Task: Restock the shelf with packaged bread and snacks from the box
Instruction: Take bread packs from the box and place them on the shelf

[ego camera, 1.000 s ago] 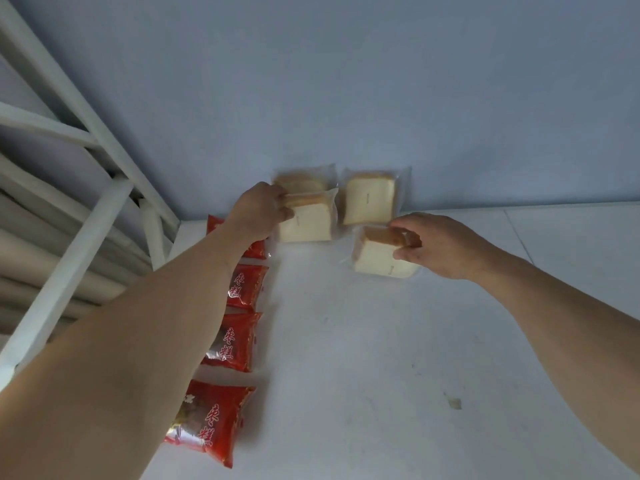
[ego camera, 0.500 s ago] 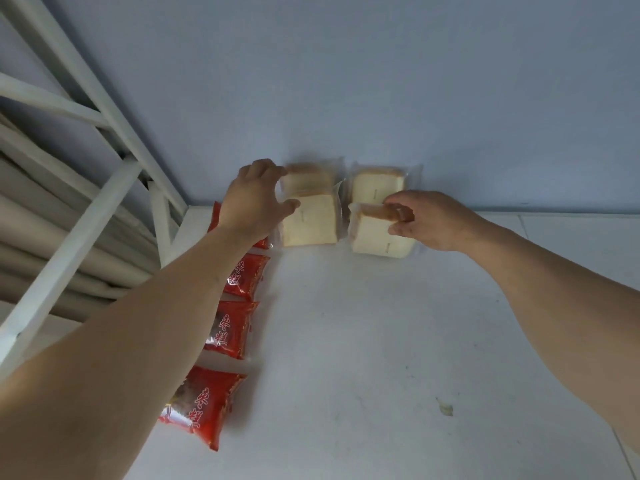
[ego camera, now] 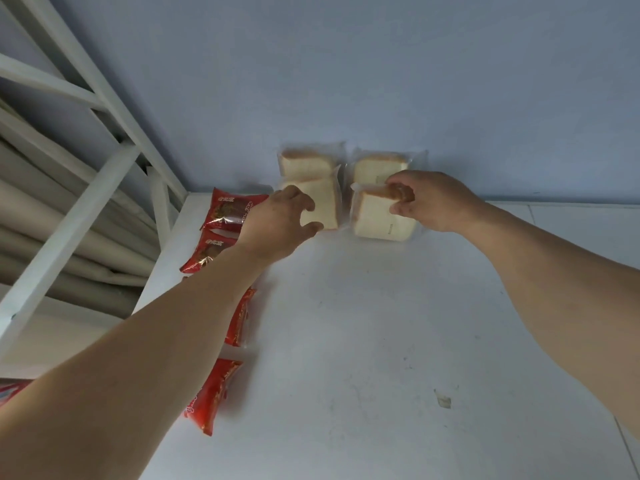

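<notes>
- While we stand at the big white shelf (ego camera: 363, 341), we put bread at the back, by the blue wall (ego camera: 346, 81).
- Four bread packs sit there in two rows. The back left pack (ego camera: 304, 162) and back right pack (ego camera: 375, 166) lean on the wall.
- Our right hand (ego camera: 433, 202) pinches the top of the front right pack (ego camera: 377, 220). We think it is best to push it back softly, so the bread is not squashed.
- Our left hand (ego camera: 280, 226) is half open and holds nothing. Its fingers are at the front left pack (ego camera: 322, 206); we cannot tell if they touch.
- Red snack bags (ego camera: 232, 211) lie in a line on the left. They have white writing, too blurry for us to read.
- Small grey print on the front right pack is too tiny to read.
</notes>
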